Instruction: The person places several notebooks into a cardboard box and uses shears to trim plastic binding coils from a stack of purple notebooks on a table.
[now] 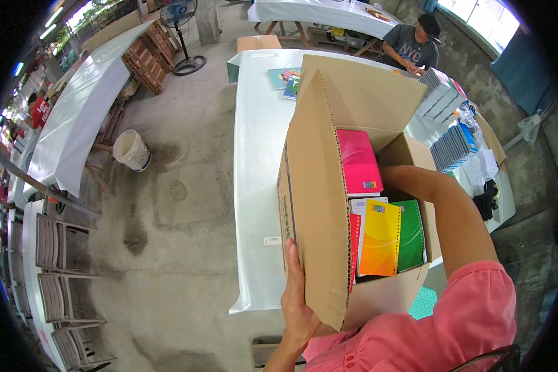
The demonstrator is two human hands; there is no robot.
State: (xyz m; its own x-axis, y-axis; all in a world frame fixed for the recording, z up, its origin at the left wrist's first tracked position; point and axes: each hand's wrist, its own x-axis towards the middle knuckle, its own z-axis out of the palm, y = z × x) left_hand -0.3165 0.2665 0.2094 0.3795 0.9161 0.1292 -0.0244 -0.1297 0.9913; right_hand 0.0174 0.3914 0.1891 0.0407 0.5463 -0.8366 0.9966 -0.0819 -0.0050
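An open cardboard box (316, 204) stands on the white-covered table in front of me, its flaps raised. Inside are spiral notebooks: a pink one (358, 162) at the far left, a yellow one (381, 239) at the near side, a green one (410, 234) to its right and a red one (354, 251) along the left wall. With my left hand (297, 313) I grip the box's near left flap. My right forearm (425, 189) reaches into the box from the right. The right hand is hidden inside, so its fingers and anything in them do not show.
Stacked notebooks (441, 96) and a blue-edged stack (454, 149) lie to the right on the table (257, 186). Across it sits a person (412, 49) with both hands together. A white bucket (131, 150) and a fan (180, 37) stand on the floor at left.
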